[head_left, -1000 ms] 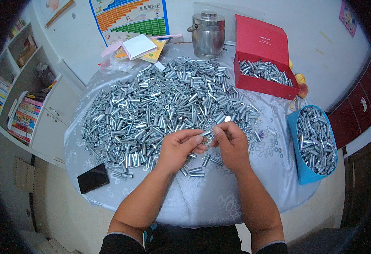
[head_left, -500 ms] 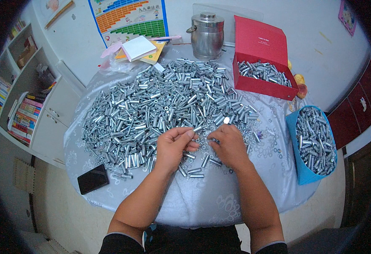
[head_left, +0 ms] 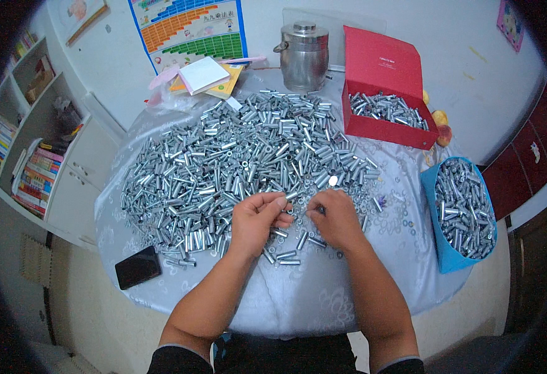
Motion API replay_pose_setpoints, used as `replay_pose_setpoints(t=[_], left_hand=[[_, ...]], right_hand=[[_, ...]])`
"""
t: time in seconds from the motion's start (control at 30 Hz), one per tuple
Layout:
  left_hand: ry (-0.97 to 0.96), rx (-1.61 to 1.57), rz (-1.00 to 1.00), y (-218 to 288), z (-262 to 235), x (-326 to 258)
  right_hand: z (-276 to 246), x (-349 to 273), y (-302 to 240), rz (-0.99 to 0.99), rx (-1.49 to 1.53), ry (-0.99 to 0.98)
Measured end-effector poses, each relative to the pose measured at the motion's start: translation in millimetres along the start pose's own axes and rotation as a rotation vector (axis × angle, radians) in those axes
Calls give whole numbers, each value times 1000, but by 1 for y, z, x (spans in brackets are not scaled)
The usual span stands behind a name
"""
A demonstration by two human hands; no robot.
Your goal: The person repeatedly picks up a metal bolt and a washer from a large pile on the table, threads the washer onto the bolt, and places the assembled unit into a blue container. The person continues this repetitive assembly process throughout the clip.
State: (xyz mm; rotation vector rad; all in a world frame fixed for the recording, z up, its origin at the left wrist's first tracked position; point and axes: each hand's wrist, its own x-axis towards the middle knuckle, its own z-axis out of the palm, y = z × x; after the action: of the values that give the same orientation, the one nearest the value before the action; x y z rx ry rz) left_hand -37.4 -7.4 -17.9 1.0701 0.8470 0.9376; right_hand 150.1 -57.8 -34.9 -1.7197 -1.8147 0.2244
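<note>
A wide heap of silvery metal tubes (head_left: 223,156) covers the middle of the table, with small washers (head_left: 354,194) scattered along its right side. My left hand (head_left: 255,221) is at the heap's near edge, a short metal tube (head_left: 291,196) pinched between thumb and forefinger. Close by on the right, my right hand (head_left: 337,218) has its fingers curled together over the washers. Whatever they hold is too small and too covered to make out. Several loose tubes (head_left: 287,254) lie on the cloth between my wrists.
A black phone (head_left: 137,267) lies at the left edge. Farther right stand a red box (head_left: 391,134) and a blue bin (head_left: 443,249), both filled with metal pieces. A steel pot (head_left: 304,59) and some notepads (head_left: 203,75) sit at the back of the cloth-covered table (head_left: 273,305).
The whole view has shifted slightly. My left hand keeps its pinch on the tube, while my right fingers have moved a little, staying curled near it.
</note>
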Motion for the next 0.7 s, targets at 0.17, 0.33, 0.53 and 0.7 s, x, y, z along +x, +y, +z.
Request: replay_pose_setpoints(t=[0.17, 0.33, 0.53, 0.7], left_hand=[[-28, -22, -39, 3, 5, -5], [-110, -62, -65, 2, 2, -4], [-131, -121, -120, 1, 1, -4], [-128, -224, -135, -1, -1, -3]], right_hand=[[-14, 2, -10, 435, 913, 94], [-13, 1, -15, 504, 1293, 48], [-8, 0, -14, 504, 1336, 39], [-16, 0, -28, 410, 1112, 46]])
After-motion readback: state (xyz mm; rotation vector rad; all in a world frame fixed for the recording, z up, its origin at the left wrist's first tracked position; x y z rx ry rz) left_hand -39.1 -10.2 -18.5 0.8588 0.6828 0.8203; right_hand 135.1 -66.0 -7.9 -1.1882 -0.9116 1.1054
